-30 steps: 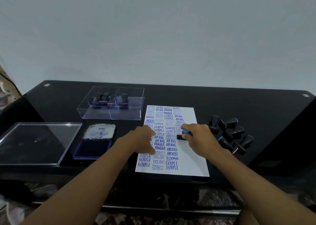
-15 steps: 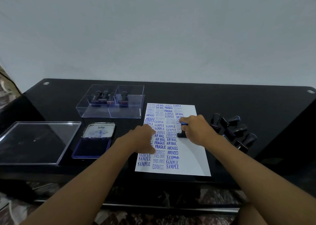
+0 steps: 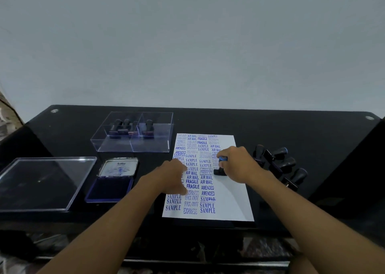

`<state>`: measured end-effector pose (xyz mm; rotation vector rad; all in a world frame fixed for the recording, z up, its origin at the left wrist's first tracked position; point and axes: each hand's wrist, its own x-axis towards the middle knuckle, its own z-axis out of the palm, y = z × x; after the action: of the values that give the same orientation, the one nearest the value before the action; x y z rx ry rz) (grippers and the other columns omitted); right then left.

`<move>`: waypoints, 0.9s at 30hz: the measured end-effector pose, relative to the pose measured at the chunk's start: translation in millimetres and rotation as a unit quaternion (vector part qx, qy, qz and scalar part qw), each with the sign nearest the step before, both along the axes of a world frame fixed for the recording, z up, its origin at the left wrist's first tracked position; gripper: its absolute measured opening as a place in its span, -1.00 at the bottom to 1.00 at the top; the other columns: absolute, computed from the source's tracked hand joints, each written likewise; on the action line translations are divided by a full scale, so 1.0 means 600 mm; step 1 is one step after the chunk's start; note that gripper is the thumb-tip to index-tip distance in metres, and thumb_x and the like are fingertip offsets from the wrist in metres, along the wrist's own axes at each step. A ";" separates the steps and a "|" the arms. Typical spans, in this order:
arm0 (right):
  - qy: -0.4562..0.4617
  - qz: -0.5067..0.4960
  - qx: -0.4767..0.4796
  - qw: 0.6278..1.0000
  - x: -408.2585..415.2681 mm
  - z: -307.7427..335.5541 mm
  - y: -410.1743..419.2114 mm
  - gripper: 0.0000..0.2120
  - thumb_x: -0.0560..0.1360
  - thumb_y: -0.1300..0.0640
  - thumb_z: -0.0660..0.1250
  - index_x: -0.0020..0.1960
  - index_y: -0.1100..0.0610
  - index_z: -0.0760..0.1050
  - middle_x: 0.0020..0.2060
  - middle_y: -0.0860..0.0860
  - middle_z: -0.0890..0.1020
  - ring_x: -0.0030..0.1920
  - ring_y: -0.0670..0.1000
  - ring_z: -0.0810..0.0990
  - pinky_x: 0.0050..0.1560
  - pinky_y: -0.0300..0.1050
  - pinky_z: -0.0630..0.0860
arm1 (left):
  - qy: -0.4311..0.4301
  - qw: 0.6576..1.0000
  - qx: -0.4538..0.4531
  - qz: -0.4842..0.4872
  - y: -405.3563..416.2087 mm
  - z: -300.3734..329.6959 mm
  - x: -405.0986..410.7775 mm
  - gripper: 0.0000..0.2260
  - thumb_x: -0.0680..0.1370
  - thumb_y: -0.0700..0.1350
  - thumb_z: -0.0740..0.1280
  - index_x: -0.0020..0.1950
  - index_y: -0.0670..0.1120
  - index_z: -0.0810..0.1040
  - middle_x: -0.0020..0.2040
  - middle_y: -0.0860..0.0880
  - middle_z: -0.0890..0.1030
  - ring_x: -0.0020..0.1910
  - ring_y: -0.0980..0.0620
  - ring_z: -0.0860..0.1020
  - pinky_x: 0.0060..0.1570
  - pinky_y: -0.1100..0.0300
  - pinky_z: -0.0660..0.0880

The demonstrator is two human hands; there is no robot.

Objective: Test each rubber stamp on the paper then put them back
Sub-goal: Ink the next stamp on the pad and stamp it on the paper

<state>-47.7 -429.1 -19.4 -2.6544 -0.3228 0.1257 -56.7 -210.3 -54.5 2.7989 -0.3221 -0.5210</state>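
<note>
A white paper (image 3: 233, 203) covered in blue stamp prints lies on the black table. My right hand (image 3: 239, 165) grips a black rubber stamp (image 3: 219, 170) with a blue top, its base pressed on the paper's right column. My left hand (image 3: 173, 177) rests flat on the paper's left side, fingers spread, holding nothing. Several black stamps (image 3: 281, 167) lie in a pile right of the paper. A clear box (image 3: 133, 146) behind the ink pad holds several more stamps (image 3: 130, 128).
An open blue ink pad (image 3: 110, 188) with its metal lid up sits left of the paper. The clear box lid (image 3: 41, 182) lies at far left. The black glass table (image 3: 291, 132) ends at a front edge near my forearms.
My right hand with the stamp has shifted slightly up the paper's right column over the last second, and still presses down. My left hand stays where it was.
</note>
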 end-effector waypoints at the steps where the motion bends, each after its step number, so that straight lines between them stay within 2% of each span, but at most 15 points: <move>1: -0.010 -0.008 0.011 1.000 0.003 0.003 -0.002 -0.77 0.53 0.30 0.23 -0.29 0.30 0.33 -0.36 0.19 0.39 -0.33 0.19 0.27 -0.26 -0.08 0.25 | 0.005 1.000 -0.009 0.006 0.002 -0.003 0.001 -0.26 0.37 0.10 0.50 0.46 -0.06 0.31 0.41 0.00 0.34 0.35 -0.03 0.35 0.32 -0.05 0.37; 3: -0.032 -0.022 0.024 0.999 0.003 0.009 -0.007 -0.75 0.54 0.28 0.22 -0.30 0.29 0.32 -0.39 0.10 0.36 -0.33 0.12 0.26 -0.29 -0.09 0.22 | 0.008 0.999 -0.029 0.014 0.003 -0.004 0.002 -0.23 0.37 0.12 0.50 0.48 -0.06 0.29 0.42 0.01 0.33 0.37 -0.04 0.35 0.35 -0.08 0.34; 6: -0.044 -0.035 0.039 0.998 -0.002 0.017 -0.012 -0.65 0.56 0.25 0.23 -0.37 0.15 0.24 -0.43 -0.01 0.32 -0.38 0.03 0.28 -0.35 -0.16 0.26 | 0.008 0.999 -0.045 0.024 0.001 -0.001 0.003 -0.29 0.40 0.14 0.47 0.47 -0.07 0.32 0.44 -0.01 0.32 0.38 -0.05 0.35 0.36 -0.10 0.33; 9: -0.050 -0.048 0.046 0.996 -0.008 0.020 -0.011 -0.75 0.55 0.24 0.25 -0.30 0.22 0.34 -0.37 0.08 0.41 -0.34 0.08 0.35 -0.24 -0.11 0.33 | 0.001 0.998 -0.052 0.034 0.004 0.000 0.003 -0.33 0.44 0.16 0.43 0.46 -0.08 0.34 0.45 -0.02 0.32 0.38 -0.04 0.36 0.36 -0.04 0.34; 11: -0.052 -0.057 0.044 0.996 -0.011 0.022 -0.013 -0.81 0.56 0.24 0.26 -0.16 0.35 0.48 -0.21 0.22 0.56 -0.17 0.20 0.52 -0.15 -0.02 0.43 | -0.010 0.997 -0.062 0.037 0.006 0.003 0.004 -0.37 0.46 0.13 0.42 0.44 -0.10 0.36 0.43 -0.03 0.35 0.35 -0.01 0.40 0.33 0.04 0.37; 13: -0.056 -0.062 0.046 0.995 -0.014 0.022 -0.016 -0.79 0.55 0.24 0.26 -0.04 0.42 0.51 -0.06 0.32 0.59 0.00 0.28 0.55 -0.05 0.05 0.47 | -0.024 0.997 -0.066 0.042 0.006 0.007 0.002 -0.39 0.48 0.11 0.41 0.44 -0.11 0.36 0.43 -0.03 0.36 0.34 0.00 0.41 0.32 0.06 0.38; 15: -0.063 -0.063 0.044 0.995 -0.016 0.021 -0.020 -0.78 0.54 0.24 0.26 0.00 0.43 0.51 -0.06 0.34 0.58 0.00 0.30 0.54 0.00 0.08 0.47 | -0.040 0.996 -0.071 0.045 0.001 0.011 -0.001 -0.41 0.49 0.10 0.40 0.44 -0.10 0.36 0.42 -0.03 0.37 0.33 0.00 0.42 0.31 0.04 0.39; 17: -0.066 -0.069 0.054 0.994 -0.021 0.022 -0.027 -0.81 0.54 0.22 0.26 0.02 0.35 0.55 -0.09 0.22 0.60 -0.02 0.21 0.55 -0.03 -0.06 0.44 | -0.050 0.994 -0.084 0.043 -0.009 0.017 -0.006 -0.44 0.50 0.10 0.39 0.43 -0.09 0.37 0.42 -0.02 0.38 0.31 0.02 0.44 0.30 0.06 0.40; 19: -0.059 -0.092 0.076 0.991 -0.031 0.029 -0.037 -0.78 0.55 0.18 0.28 0.17 0.18 0.52 0.02 0.06 0.62 0.03 0.07 0.56 0.02 -0.19 0.42 | -0.063 0.993 -0.097 0.035 -0.023 0.022 -0.007 -0.46 0.51 0.11 0.38 0.43 -0.07 0.38 0.43 0.00 0.36 0.35 0.02 0.41 0.33 0.06 0.38; 22: -0.057 -0.127 0.106 0.985 -0.044 0.037 -0.071 -0.87 0.53 0.16 0.30 0.07 0.09 0.45 -0.07 0.03 0.61 -0.13 0.01 0.59 -0.13 -0.14 0.55 | -0.077 0.990 -0.116 0.011 -0.063 0.037 -0.012 -0.51 0.53 0.10 0.36 0.41 -0.05 0.39 0.44 0.02 0.36 0.38 0.01 0.37 0.35 0.08 0.34; 25: -0.053 -0.166 0.100 0.980 -0.058 0.049 -0.130 -0.90 0.52 0.15 0.31 0.02 0.04 0.45 -0.05 -0.03 0.56 -0.16 -0.05 0.57 -0.20 -0.20 0.49 | -0.087 0.987 -0.134 -0.019 -0.124 0.048 -0.015 -0.54 0.55 0.08 0.33 0.41 -0.03 0.39 0.44 0.02 0.36 0.38 0.00 0.37 0.34 0.10 0.32; 27: -0.051 -0.194 0.104 0.974 -0.068 0.053 -0.173 -0.89 0.52 0.16 0.31 0.04 0.03 0.46 0.01 -0.03 0.55 -0.11 -0.04 0.54 -0.16 -0.19 0.44 | -0.089 0.986 -0.136 -0.041 -0.166 0.053 -0.018 -0.54 0.57 0.09 0.31 0.43 -0.01 0.37 0.47 0.02 0.32 0.42 -0.01 0.33 0.38 0.09 0.29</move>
<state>-88.7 -532.9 12.2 -2.4636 0.1467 -0.1618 -67.2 -310.2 -22.7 2.5762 -0.5069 -0.2236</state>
